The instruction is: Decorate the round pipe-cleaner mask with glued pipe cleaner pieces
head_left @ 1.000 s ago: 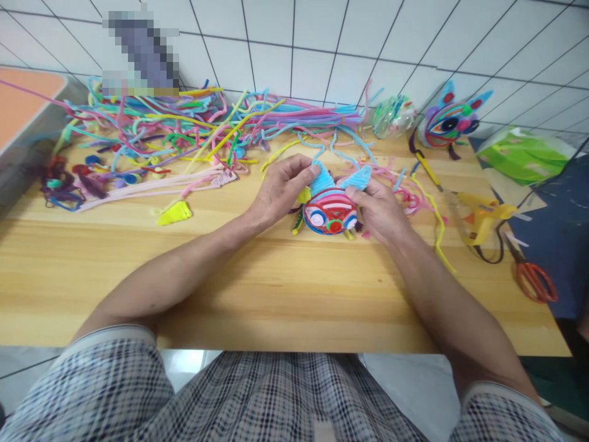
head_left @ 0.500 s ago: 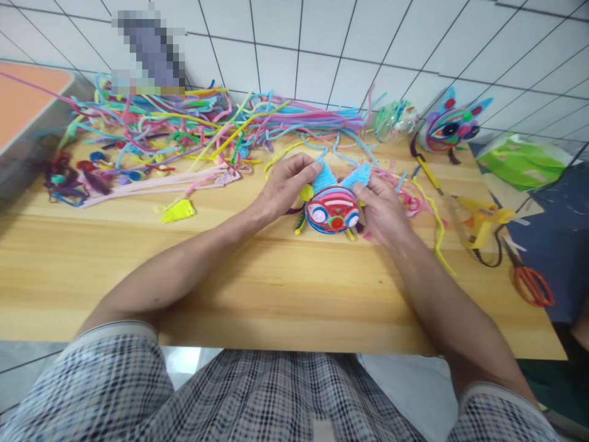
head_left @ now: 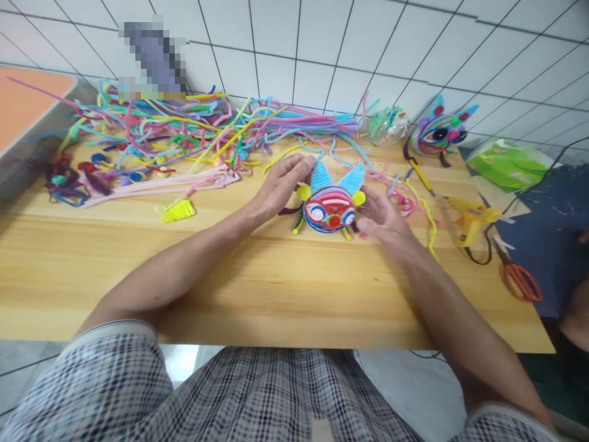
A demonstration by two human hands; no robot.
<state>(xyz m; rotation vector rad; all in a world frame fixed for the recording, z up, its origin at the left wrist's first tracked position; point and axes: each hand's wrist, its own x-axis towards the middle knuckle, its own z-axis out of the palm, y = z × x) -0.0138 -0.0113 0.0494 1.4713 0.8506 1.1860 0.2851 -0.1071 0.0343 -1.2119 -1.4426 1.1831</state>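
A pipe-cleaner animal head (head_left: pixel 330 210) stands upright on the table, with two blue pointed ears, yellow discs at the sides, white-and-blue eyes and a red nose. My left hand (head_left: pixel 288 184) is at its left ear (head_left: pixel 324 177), fingertips and thumb closed on that ear's outer edge. Beside the right cheek is my right hand (head_left: pixel 384 215), its fingers apart and curved, holding nothing. The right ear (head_left: pixel 352 178) stands free of it. Short striped legs show under the head.
Loose pipe cleaners (head_left: pixel 184 132) cover the back left. A yellow pipe-cleaner piece (head_left: pixel 178 211) lies nearer. At right are a finished-looking animal head (head_left: pixel 439 136), a yellow cutter (head_left: pixel 422 176), a yellow glue gun (head_left: pixel 473 218) with a cord, and orange-handled scissors (head_left: pixel 521 281) near the table's edge.
My right hand has let go of the right ear and moved down and outward, baring the yellow disc there. My left hand stays at the left ear. The view has shifted slightly.
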